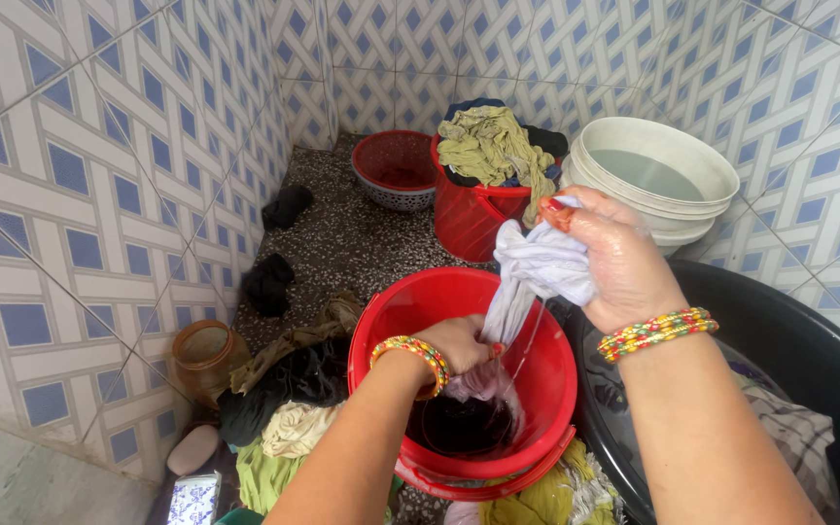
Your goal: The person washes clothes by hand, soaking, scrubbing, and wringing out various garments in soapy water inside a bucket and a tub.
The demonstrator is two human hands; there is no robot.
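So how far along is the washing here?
Midway, it seems. In hand: the left hand and right hand wring a white cloth over the red bucket. Possibly done: clothes heaped in the far red bucket. Probably left: the pile on the floor.

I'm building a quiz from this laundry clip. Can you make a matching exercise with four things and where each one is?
Things:
1. white wet cloth
2. olive-green crumpled garment
3. round brown clay pot
4. red perforated plastic basket

Places:
A. on the floor at the left tiled wall
B. in the far corner, left of the heaped red bucket
C. gripped by both hands over the near red bucket
D. heaped on top of the far red bucket

Pairs: 1-C, 2-D, 3-A, 4-B
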